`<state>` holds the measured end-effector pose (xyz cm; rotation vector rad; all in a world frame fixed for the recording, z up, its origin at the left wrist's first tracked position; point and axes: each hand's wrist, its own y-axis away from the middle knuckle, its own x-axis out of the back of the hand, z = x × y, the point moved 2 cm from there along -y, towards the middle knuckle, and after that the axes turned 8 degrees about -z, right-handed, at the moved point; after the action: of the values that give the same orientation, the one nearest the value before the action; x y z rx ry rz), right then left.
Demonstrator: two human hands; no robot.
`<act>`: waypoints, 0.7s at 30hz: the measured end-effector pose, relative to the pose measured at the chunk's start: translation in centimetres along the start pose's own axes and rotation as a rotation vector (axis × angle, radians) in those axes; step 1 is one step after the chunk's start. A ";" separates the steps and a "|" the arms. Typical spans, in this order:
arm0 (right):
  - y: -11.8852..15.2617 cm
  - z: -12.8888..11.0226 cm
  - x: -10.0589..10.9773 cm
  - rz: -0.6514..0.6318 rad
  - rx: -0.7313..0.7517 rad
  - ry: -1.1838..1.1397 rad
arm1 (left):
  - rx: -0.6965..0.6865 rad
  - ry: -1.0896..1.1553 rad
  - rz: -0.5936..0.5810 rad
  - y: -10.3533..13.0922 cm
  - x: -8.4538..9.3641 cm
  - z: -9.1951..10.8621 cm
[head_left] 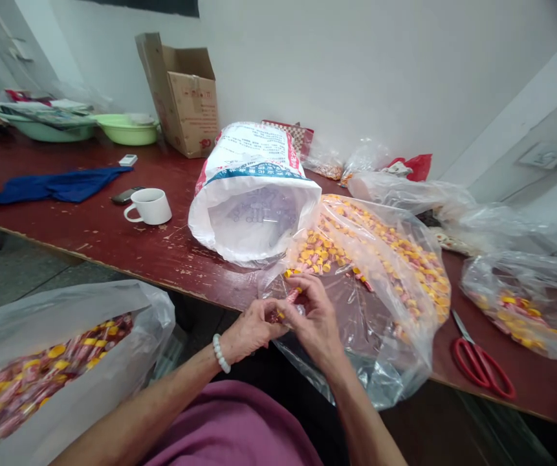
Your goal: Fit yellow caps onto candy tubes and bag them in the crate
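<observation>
Over the table's front edge, my left hand is closed in a pinch around small pink pieces, partly hidden by the fingers. My right hand meets it, thumb and fingers closed on a small pink tube with a yellow cap. Just beyond lies a clear plastic bag holding many similar yellow-capped tubes. A white woven sack rests on its side, its mouth towards me. At lower left, another plastic bag holds more capped tubes.
Red-handled scissors lie at the right, near a smaller bag of tubes. A white mug, a blue cloth and a cardboard box occupy the left side. Green basins stand farther back on the red table.
</observation>
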<state>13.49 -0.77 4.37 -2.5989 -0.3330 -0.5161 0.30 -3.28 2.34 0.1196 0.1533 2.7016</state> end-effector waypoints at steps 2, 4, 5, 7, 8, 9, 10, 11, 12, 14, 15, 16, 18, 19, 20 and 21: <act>0.4 -1.8 -1.0 -0.074 0.131 0.106 | -0.013 -0.058 -0.002 0.2 -0.1 0.3; 1.0 -2.5 -1.5 -0.142 0.198 0.191 | -0.026 -0.067 -0.024 0.3 -0.1 0.7; 1.4 -2.6 -1.6 -0.178 0.223 0.212 | -0.034 -0.037 -0.039 0.3 -0.1 0.8; 2.2 -2.5 -1.8 -0.237 0.265 0.234 | -0.055 0.091 -0.061 0.2 -0.1 1.0; 2.5 -2.5 -1.8 -0.249 0.271 0.233 | -0.063 0.158 -0.069 0.1 -0.1 1.0; 2.7 -2.3 -1.7 -0.239 0.258 0.224 | -0.060 0.218 -0.072 0.0 -0.1 1.0; 2.8 -2.2 -1.5 -0.210 0.226 0.213 | -0.046 0.269 -0.068 -0.1 -0.1 0.9; 2.7 -2.0 -1.3 -0.165 0.188 0.207 | -0.024 0.307 -0.066 -0.1 -0.1 0.8; 2.6 -1.9 -1.0 -0.120 0.156 0.211 | -0.006 0.335 -0.064 -0.2 -0.1 0.7; 2.2 -1.7 -0.7 -0.103 0.152 0.254 | -0.001 0.377 -0.070 -0.1 -0.1 0.5; 2.0 -1.6 -0.8 -0.133 0.178 0.286 | -0.014 0.392 -0.078 -0.1 -0.2 0.5; 1.9 -1.6 -0.9 -0.174 0.208 0.317 | -0.030 0.399 -0.086 0.0 -0.2 0.4; 1.9 -1.5 -1.5 -0.247 0.239 0.359 | -0.010 0.411 -0.079 0.1 -0.3 0.2; 2.1 -1.5 -1.9 -0.265 0.237 0.367 | 0.029 0.412 -0.068 0.2 -0.3 0.0; 2.2 -1.4 -2.2 -0.276 0.228 0.362 | 0.072 0.412 -0.056 0.1 -0.2 -0.2; 2.4 -1.3 -2.4 -0.287 0.219 0.347 | 0.107 0.408 -0.050 0.1 -0.1 -0.3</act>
<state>11.71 -3.76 3.47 -2.2099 -0.6096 -0.9572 0.33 -3.44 2.05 -0.4010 0.4157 2.6343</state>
